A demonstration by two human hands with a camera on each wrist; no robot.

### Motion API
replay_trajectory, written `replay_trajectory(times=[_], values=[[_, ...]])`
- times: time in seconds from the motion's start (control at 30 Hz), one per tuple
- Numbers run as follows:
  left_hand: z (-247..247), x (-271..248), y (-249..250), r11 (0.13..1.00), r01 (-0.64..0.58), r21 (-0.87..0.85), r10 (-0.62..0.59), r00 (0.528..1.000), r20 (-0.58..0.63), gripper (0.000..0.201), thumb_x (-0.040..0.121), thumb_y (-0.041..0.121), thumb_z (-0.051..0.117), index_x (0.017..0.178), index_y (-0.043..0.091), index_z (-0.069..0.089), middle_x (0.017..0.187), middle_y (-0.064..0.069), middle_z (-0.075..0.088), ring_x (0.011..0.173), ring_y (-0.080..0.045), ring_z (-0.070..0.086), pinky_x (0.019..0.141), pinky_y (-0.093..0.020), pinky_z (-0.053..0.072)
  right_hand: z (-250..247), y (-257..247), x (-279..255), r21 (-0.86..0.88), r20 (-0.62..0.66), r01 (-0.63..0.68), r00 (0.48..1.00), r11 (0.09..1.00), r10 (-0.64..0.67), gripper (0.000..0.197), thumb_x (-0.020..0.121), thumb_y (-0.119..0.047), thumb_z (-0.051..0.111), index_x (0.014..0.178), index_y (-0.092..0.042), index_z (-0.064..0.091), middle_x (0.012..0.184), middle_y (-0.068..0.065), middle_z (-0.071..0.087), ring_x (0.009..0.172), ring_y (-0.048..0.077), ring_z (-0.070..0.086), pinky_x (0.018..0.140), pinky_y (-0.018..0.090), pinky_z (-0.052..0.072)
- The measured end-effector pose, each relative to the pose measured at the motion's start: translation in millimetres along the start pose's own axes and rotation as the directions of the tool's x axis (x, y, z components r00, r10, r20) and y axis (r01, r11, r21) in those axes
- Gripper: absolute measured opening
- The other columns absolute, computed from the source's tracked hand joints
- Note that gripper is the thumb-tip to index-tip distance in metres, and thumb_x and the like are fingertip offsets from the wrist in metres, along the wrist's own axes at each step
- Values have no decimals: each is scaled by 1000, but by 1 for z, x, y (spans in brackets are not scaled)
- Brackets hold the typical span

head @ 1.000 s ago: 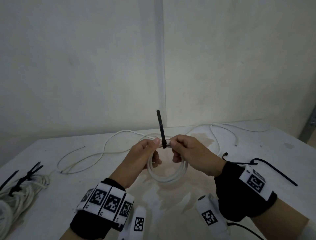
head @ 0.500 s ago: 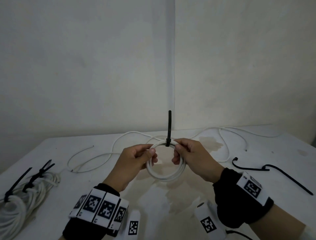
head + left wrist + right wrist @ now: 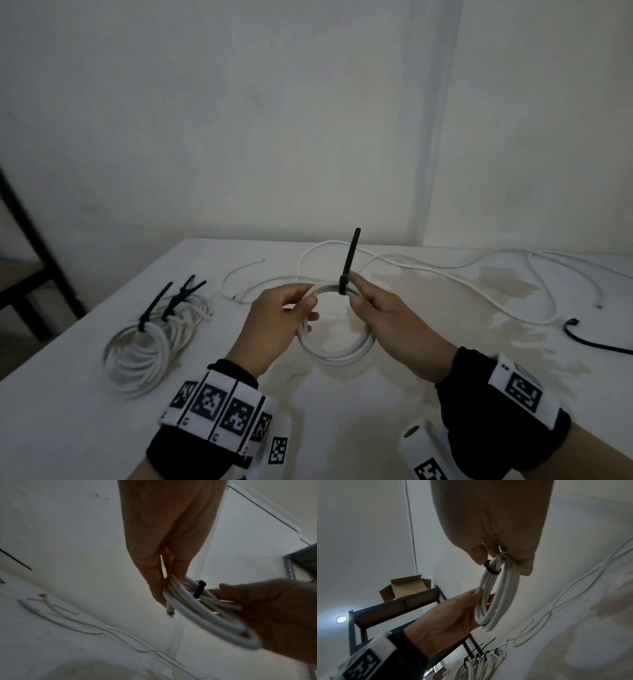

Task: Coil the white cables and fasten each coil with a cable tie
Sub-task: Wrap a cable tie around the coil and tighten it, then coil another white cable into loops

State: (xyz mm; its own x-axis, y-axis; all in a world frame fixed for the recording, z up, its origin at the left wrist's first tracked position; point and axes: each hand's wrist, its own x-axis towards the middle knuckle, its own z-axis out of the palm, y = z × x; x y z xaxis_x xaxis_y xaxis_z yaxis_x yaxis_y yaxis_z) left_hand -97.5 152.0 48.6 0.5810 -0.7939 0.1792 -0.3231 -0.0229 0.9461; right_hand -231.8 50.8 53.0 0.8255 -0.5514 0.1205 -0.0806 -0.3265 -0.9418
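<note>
- The white cable coil (image 3: 337,337) is held up in the air over the white table (image 3: 68,411), between both hands, with the black cable tie (image 3: 348,265) cinched round its top and the tie's tail standing upright
- The left hand (image 3: 279,325) is closed round the coil's left arc, thumb on top and fingers curled through the ring; the right hand (image 3: 387,320) pinches the bundled strands just beside the tie's head, thumb and forefinger pressed together on them
- The coil looks light: a few turns of round, smooth-jacketed cable, springy enough that loose turns would likely fan apart if let go; in the left wrist view a cut end (image 3: 170,612) pokes out below the fingers
- Best hold, I judge, is right beside the tie, where the strands are already bunched; a grip on the far arc would let the turns slide over each other
- The tie's tail looks stiff and ribbed, good for a firm pull, though thin enough to slip from a loose pinch
- Finished tied coils (image 3: 150,339) lie on the table to the left; loose white cables (image 3: 445,270) trail across its far side, and a spare black cable tie (image 3: 596,344) lies at the right
</note>
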Motion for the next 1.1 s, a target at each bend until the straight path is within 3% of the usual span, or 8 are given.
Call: replay_trajectory(times=[0.13, 0.27, 0.4, 0.57, 0.63, 0.7, 0.83, 1.1], values=[[-19, -9, -16, 997, 5, 80, 1, 997, -73, 13, 91, 14, 55, 97, 18, 66, 87, -1, 67, 80, -16, 69, 74, -31, 57, 31, -6, 4, -66, 21, 46, 999, 997, -45, 36, 99, -16, 37, 132, -28, 41, 131, -13, 45, 121, -2, 39, 86, -5, 27], [-41, -17, -31, 954, -52, 294, 93, 988, -127, 14, 90, 20, 58, 92, 21, 71, 73, 12, 66, 73, -6, 61, 70, -24, 47, 56, -5, 6, -91, 77, 61, 996, 994, -54, 38, 99, -15, 37, 134, -28, 39, 131, -13, 43, 117, -6, 38, 84, -9, 25], [-60, -27, -41, 943, -35, 331, 89, 985, -149, 15, 89, 19, 59, 93, 20, 74, 67, 15, 64, 68, -4, 60, 66, -20, 45, 75, -2, 13, -69, 141, 32, 990, 997, -22, 39, 99, -16, 37, 136, -27, 38, 139, -11, 42, 127, -2, 36, 99, 3, 29], [-105, -31, -52, 922, -5, 388, 90, 975, -202, 14, 86, 12, 62, 93, 12, 74, 58, 23, 63, 67, 2, 62, 67, -17, 43, 96, -2, 19, -92, 219, -122, 966, 988, 140, 58, 95, -39, 41, 147, -31, 15, 152, -15, 20, 140, 2, 19, 106, 17, 20], [-130, -32, -55, 885, 29, 464, 98, 964, -249, 14, 85, 11, 63, 94, 9, 74, 67, 11, 67, 75, -13, 65, 66, -14, 41, 98, -4, 21, -89, 206, -163, 962, 983, 178, 60, 93, -44, 42, 145, -35, 15, 153, -14, 19, 140, 1, 18, 103, 18, 21], [-159, -35, -59, 851, 80, 519, 85, 955, -286, 15, 85, 14, 64, 96, 11, 74, 82, -4, 72, 82, -23, 65, 70, -24, 43, 98, -6, 23, -63, 196, -195, 959, 979, 204, 60, 91, -47, 44, 145, -37, 17, 152, -12, 22, 140, 2, 20, 101, 19, 23], [-205, -40, -74, 819, 156, 552, 25, 952, -305, 14, 86, 14, 62, 94, 14, 74, 89, -7, 73, 83, -23, 65, 76, -34, 46, 97, -9, 32, -91, 156, -214, 961, 973, 226, 59, 92, -48, 42, 144, -33, 20, 152, -10, 23, 138, 7, 25, 100, 21, 24], [-229, -40, -88, 702, 308, 641, -60, 924, -378, 15, 85, 5, 61, 95, 1, 72, 93, -16, 69, 83, -25, 55, 71, -27, 31, 95, -3, 49, -168, 108, -263, 953, 950, 283, 59, 93, -47, 41, 145, -28, 23, 152, -6, 26, 137, 12, 30, 100, 23, 27]])
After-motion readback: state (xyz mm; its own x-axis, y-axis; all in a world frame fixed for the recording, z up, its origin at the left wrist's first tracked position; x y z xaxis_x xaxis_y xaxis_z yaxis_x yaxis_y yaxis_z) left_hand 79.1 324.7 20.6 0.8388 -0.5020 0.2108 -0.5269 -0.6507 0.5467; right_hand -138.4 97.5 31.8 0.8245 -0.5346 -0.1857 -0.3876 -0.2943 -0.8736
